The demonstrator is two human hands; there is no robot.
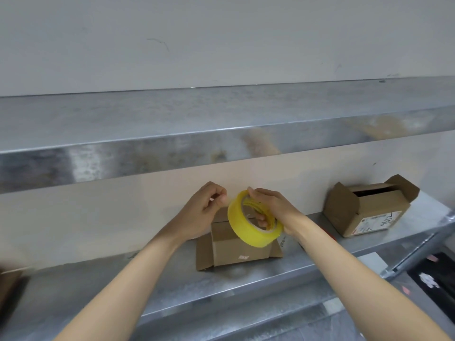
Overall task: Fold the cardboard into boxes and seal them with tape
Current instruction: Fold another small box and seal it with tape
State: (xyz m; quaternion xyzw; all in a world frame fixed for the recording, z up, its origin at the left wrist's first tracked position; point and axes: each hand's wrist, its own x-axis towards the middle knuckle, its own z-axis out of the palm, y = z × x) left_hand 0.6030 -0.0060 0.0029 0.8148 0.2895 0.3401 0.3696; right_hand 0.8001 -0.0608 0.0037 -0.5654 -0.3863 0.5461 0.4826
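A small brown cardboard box (236, 252) stands on the metal shelf (172, 286) below my hands, with its side flaps spread flat. My right hand (268, 207) holds a yellow roll of tape (251, 227) above the box, fingers hooked through its core. My left hand (209, 205) is just left of the roll, thumb and fingers pinched at the roll's upper edge, where the tape end seems to be. The tape end itself is too thin to make out.
A second cardboard box (366, 210) with open flaps lies at the right end of the shelf. A brown cardboard piece (9, 284) shows at the left edge. An upper metal shelf (172, 134) overhangs, with a wall behind. Dark floor clutter lies at the lower right.
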